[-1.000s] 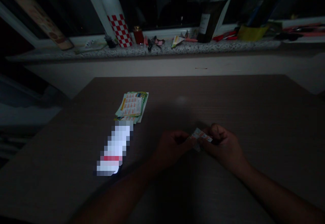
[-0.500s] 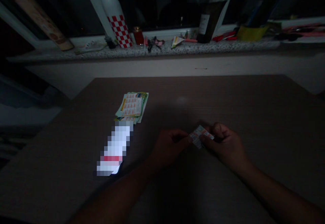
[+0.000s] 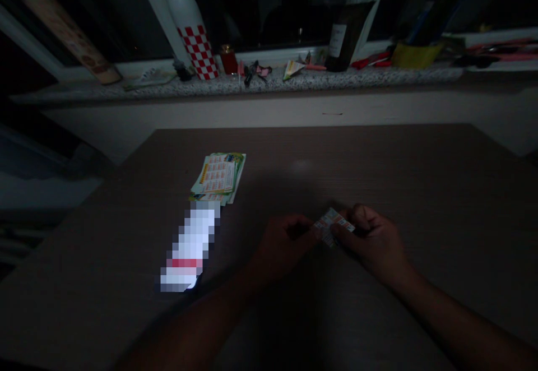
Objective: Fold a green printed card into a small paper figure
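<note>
Between my hands is a small piece of folded printed paper (image 3: 329,219), pale with orange marks, its corners pointing up and sideways. My left hand (image 3: 283,242) pinches its left corner between thumb and fingers. My right hand (image 3: 372,236) grips the right side, the thumb pressed on its face and the fingers curled behind. The paper's underside is hidden. To the left lies a stack of printed leaflets (image 3: 218,175) with orange print and green edges. A phone with a lit, blurred screen (image 3: 191,242) rests just in front of the stack.
The dim wooden table (image 3: 399,169) meets a wall below a granite windowsill (image 3: 269,84). On the sill stand a red-and-white checkered bottle (image 3: 199,51), a small red jar (image 3: 228,59), a dark labelled bottle (image 3: 340,40), a small folded paper (image 3: 293,69) and a yellow container (image 3: 416,55).
My left thumb has shifted slightly right onto the paper's lower left edge. My right hand keeps almost the same hold; the leaflets and phone stay in place.
</note>
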The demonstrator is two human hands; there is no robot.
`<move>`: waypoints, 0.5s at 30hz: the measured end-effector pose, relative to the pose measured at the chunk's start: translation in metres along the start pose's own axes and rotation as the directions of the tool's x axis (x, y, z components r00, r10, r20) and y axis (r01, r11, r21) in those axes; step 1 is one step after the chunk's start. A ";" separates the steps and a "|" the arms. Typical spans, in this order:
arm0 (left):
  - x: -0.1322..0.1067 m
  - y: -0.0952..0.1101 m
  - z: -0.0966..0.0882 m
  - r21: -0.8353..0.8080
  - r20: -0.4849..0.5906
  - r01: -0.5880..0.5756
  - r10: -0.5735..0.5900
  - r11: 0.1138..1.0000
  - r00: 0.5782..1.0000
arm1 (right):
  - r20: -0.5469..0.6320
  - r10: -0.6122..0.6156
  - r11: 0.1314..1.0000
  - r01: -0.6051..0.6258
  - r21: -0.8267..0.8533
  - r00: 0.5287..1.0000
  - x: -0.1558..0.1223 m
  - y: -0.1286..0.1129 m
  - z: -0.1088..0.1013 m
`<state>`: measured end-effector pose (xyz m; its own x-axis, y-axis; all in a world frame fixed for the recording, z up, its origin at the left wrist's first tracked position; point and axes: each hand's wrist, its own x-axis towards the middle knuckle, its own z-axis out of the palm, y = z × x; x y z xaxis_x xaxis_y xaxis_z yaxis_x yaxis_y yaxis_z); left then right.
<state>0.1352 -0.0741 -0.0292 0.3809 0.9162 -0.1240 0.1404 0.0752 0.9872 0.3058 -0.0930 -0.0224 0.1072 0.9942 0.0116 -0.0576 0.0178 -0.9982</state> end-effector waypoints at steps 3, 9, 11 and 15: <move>0.001 0.000 0.002 0.025 0.030 0.003 -0.003 1.000 1.000 | 0.030 -0.013 1.000 0.013 -0.015 0.999 -0.001 0.002 0.001; 0.001 0.001 0.000 0.011 0.049 -0.043 0.043 0.999 0.998 | 0.071 -0.017 1.000 0.018 -0.017 0.997 -0.003 0.002 0.006; 0.001 0.002 -0.001 -0.035 0.061 -0.026 0.029 0.999 0.998 | 0.080 -0.013 1.000 0.013 -0.004 0.997 -0.004 0.002 0.005; 0.002 0.002 -0.004 -0.026 0.078 0.050 -0.048 0.998 0.996 | 0.054 -0.012 1.000 0.013 -0.024 0.998 -0.003 0.002 0.002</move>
<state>0.1332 -0.0703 -0.0269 0.4440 0.8781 -0.1782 0.1358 0.1306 0.9821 0.3029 -0.0960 -0.0244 0.0540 0.9982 0.0269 -0.0325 0.0286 -0.9991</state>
